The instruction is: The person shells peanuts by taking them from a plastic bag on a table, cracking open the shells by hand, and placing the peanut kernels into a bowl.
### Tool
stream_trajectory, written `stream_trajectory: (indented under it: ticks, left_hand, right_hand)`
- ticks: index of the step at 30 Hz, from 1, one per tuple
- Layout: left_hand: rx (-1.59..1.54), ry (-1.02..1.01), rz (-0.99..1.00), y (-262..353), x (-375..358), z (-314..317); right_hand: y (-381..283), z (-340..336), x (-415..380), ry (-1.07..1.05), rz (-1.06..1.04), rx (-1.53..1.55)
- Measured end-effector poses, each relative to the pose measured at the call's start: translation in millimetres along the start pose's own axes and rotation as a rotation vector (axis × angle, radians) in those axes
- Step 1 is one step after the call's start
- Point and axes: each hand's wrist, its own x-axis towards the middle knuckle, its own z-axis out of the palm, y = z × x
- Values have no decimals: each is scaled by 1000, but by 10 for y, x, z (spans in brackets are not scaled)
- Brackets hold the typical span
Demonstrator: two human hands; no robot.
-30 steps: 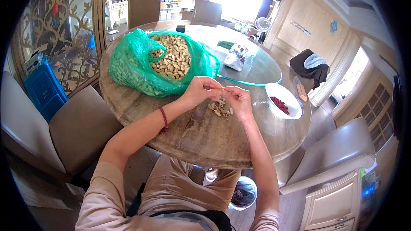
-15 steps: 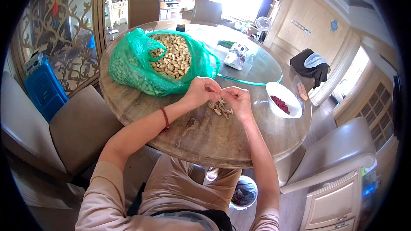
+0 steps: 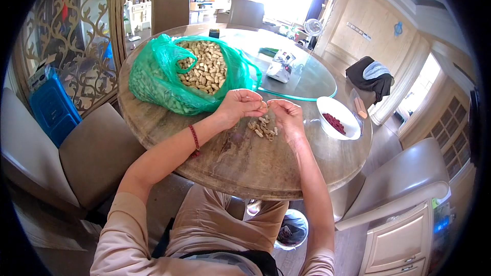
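My left hand (image 3: pixel 239 105) and my right hand (image 3: pixel 287 114) meet over the round stone table (image 3: pixel 240 163), both pinching one peanut (image 3: pixel 264 105) between their fingertips. Just below the hands lies a small pile of broken peanut shells (image 3: pixel 263 128). To the left, behind my left hand, a green plastic bag (image 3: pixel 153 84) lies open, full of unshelled peanuts (image 3: pixel 203 69). A white bowl (image 3: pixel 330 107) with red shelled kernels (image 3: pixel 336 123) in it stands to the right of my right hand.
A glass turntable (image 3: pixel 302 79) covers the table's far half, with a white packet (image 3: pixel 282 66) on it. Upholstered chairs stand at the left (image 3: pixel 76 148) and right (image 3: pixel 399 184). A bin (image 3: pixel 292 230) sits on the floor under the table edge. A blue crate (image 3: pixel 51 105) stands at far left.
Both hands have risen slightly away from the shell pile, still pressed together on the peanut. Nothing else on the table has moved.
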Motion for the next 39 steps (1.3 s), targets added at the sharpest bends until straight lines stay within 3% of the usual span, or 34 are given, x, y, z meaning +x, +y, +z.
stream_trajectory:
  ticks: [6,8,9,11,13,15,16,17,19,20,22,23,25,39]
  left_hand:
    - [153,-5,-8,18,-23,22]
    - [536,-45,102,-29,-11,24]
    - [542,-35,104,-45,-5,16]
    - [868,-125,505,-81,9,6]
    - [849,-92,461,11,-26,50]
    - [1068,58,553,169,-44,53]
    - [1110,158,620,242,-27,-1]
    - [1236,260,903,289,85,-162]
    - [1382,479,912,470,96,-370]
    - [1388,472,913,517,80,-448]
    - [1734,554,715,524,103,-595]
    - [1734,551,717,485,137,-632]
    - [1861,493,536,423,169,-672]
    - [1856,535,326,525,187,-666]
  right_hand:
    - [4,-40,10,-37,-1,-78]
    - [-26,-53,14,-46,-3,-137]
    - [-59,-72,12,-52,30,-244]
    - [-79,-82,17,-65,58,-350]
    - [-81,-87,22,-43,24,-385]
    - [-77,-89,26,-27,43,-375]
    - [-83,-80,19,-5,23,-404]
    - [-83,-69,15,19,3,-431]
    - [-57,-69,25,16,2,-434]
    - [-37,-73,33,13,3,-444]
    - [37,-92,66,-2,-55,-475]
    - [73,-107,85,-22,-110,-514]
    - [134,-132,114,-28,-122,-507]
    - [142,-114,104,-3,-148,-449]
